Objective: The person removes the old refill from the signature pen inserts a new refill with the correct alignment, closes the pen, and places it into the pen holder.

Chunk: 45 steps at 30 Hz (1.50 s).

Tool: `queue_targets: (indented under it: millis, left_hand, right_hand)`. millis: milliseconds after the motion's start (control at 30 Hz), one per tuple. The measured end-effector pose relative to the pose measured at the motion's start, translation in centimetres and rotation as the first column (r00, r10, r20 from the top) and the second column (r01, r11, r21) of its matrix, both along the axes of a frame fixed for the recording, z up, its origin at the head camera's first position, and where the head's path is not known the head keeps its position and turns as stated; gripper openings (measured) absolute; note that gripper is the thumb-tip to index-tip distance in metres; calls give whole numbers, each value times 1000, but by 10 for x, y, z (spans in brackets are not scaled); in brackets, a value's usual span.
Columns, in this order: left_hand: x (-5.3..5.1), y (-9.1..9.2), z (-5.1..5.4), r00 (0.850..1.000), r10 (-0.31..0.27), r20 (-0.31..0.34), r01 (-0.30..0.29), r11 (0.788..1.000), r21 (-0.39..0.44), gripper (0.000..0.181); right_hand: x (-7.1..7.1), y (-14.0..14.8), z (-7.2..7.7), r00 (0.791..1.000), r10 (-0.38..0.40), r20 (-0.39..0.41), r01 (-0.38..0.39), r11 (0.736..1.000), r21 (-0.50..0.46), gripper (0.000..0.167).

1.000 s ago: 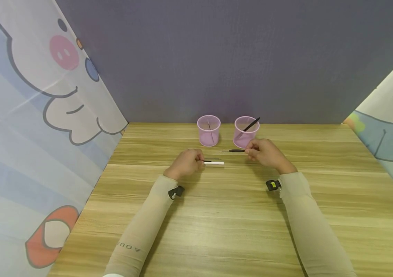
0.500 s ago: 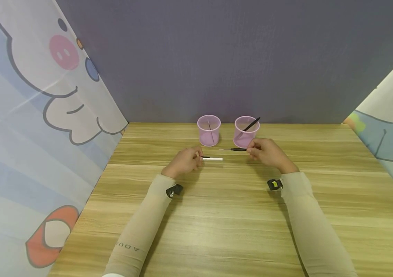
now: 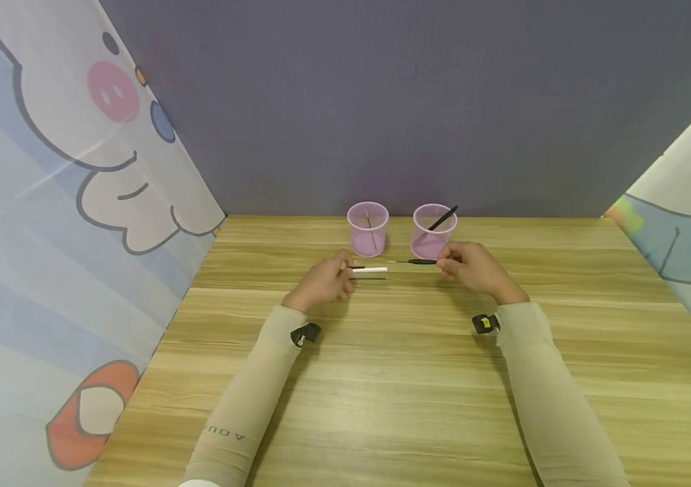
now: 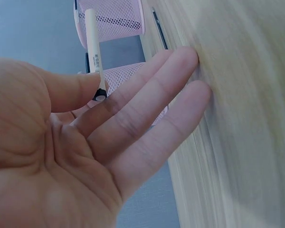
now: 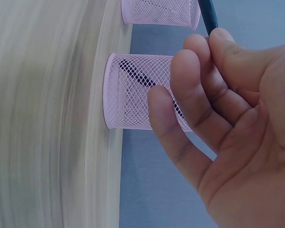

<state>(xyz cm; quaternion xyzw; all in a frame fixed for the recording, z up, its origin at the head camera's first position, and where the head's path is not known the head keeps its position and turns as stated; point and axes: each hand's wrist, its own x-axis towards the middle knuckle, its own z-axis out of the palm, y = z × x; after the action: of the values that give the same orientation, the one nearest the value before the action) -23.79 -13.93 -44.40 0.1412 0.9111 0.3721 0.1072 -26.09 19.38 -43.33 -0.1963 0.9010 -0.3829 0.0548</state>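
Observation:
My left hand (image 3: 323,280) pinches a white pen (image 3: 370,270) between thumb and index finger, above the table. In the left wrist view, the pen (image 4: 93,40) has small printing and a black end at the thumb; the other fingers are extended. Below it, a thin dark rod (image 3: 371,279) lies on the table, its left end hidden by the hand. My right hand (image 3: 472,270) pinches a slim black-handled tool (image 3: 421,262) whose thin shaft points left; its kind is unclear. In the right wrist view, only the dark handle (image 5: 207,14) shows at the fingertips.
Two pink mesh pen cups stand near the back wall (image 3: 406,101). The left cup (image 3: 367,245) holds a thin dark stick; the right cup (image 3: 424,247) holds a black pen (image 3: 444,218) leaning right. Patterned curtains (image 3: 23,270) border the wooden table (image 3: 382,392).
My left hand has lifted the white pen off the table toward the cups, leaving the dark rod below. My right hand has shifted slightly right and farther with the black-handled tool.

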Motion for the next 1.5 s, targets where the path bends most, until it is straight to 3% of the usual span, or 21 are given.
queue_targets:
  millis: [400, 1500]
  left_hand:
    - [-3, -1, 0, 1000, -20, -7, 20, 1000, 18, 12]
    - [-2, 2, -1, 996, -30, -85, 31, 1000, 3, 11]
  right_hand:
    - [-2, 1, -1, 999, 17, -49, -17, 1000, 12, 11]
    - [2, -4, 1, 998, 36, -51, -36, 999, 5, 10]
